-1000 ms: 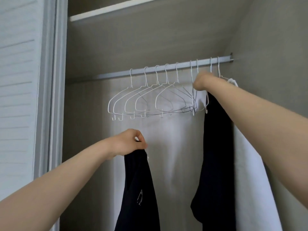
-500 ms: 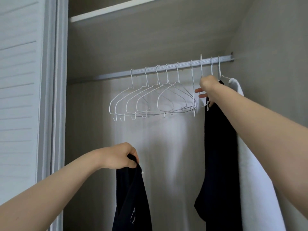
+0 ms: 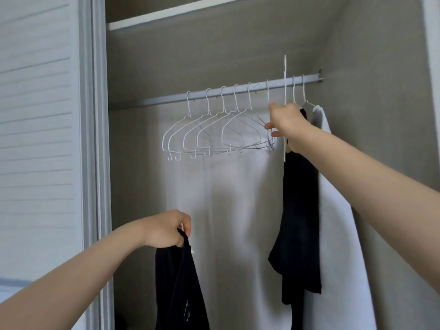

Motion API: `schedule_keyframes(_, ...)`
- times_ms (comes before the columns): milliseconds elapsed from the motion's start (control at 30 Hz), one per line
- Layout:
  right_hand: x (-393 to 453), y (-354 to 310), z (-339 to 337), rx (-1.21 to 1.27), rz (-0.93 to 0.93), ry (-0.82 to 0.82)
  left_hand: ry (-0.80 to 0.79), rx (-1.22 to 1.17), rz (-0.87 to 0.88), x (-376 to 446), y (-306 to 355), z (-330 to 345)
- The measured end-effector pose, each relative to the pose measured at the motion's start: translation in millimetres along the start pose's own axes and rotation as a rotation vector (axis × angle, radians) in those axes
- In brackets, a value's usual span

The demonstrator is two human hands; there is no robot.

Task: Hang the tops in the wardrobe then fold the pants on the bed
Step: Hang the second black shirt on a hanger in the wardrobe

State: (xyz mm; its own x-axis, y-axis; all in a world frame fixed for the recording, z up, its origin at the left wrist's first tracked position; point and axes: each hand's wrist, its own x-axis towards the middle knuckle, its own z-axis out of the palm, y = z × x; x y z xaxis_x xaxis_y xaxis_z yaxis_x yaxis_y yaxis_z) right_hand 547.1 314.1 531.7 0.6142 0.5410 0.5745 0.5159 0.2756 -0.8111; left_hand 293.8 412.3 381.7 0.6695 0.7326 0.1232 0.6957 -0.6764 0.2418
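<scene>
My left hand (image 3: 166,231) grips a black top (image 3: 178,287) by its upper edge, low in the wardrobe opening; the top hangs down out of view. My right hand (image 3: 287,126) is up by the grey rail (image 3: 214,92), closed on a white wire hanger (image 3: 285,91) whose hook stands lifted above the rail. Several bare white hangers (image 3: 209,136) hang on the rail to the left of that hand. A black top (image 3: 300,222) and a white top (image 3: 338,234) hang at the rail's right end, behind my right forearm.
A white louvred sliding door (image 3: 38,139) covers the left side. A shelf edge (image 3: 171,13) runs above the rail. The wardrobe's grey side wall (image 3: 371,103) stands close on the right. A pale patch of light falls on the back panel (image 3: 226,210).
My right hand has lifted one white hanger, so its hook now stands above the rail. My left hand has dropped lower with the black top.
</scene>
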Motion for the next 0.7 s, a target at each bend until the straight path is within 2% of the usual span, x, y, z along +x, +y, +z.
schedule_keyframes(67, -30.8, 3.1, -9.2, -0.024, -0.003, -0.061, -0.084, -0.038, -0.052, -11.2, 4.0, 7.9)
schedule_keyframes(133, -63.6, 6.2, -22.0, -0.071, 0.001, -0.107, -0.265, -0.064, -0.098, -23.6, 9.7, 19.6)
schedule_keyframes(200, -94.8, 9.3, -35.4, -0.078, 0.058, -0.160, -0.371, 0.015, -0.092, -30.1, 13.2, 34.5)
schedule_keyframes(233, -110.5, 10.4, -41.9, -0.071, 0.089, -0.202, -0.368, 0.085, -0.076, -31.6, 14.5, 42.1)
schedule_keyframes(333, -158.4, 14.6, -62.4, -0.043, 0.127, -0.381, -0.268, 0.182, -0.029, -30.5, 12.0, 66.1)
schedule_keyframes(533, -217.6, 47.4, -84.4, 0.082, 0.274, -0.681, 0.008, -0.028, -0.043, -30.1, -1.4, 96.4)
schedule_keyframes(633, -224.4, 70.1, -91.5, 0.143, 0.337, -0.801, 0.117, -0.221, -0.154, -34.4, -7.9, 98.6)
schedule_keyframes(700, -225.6, 83.4, -98.9, 0.200, 0.343, -0.888, 0.151, -0.462, -0.263, -37.9, -15.7, 100.2)
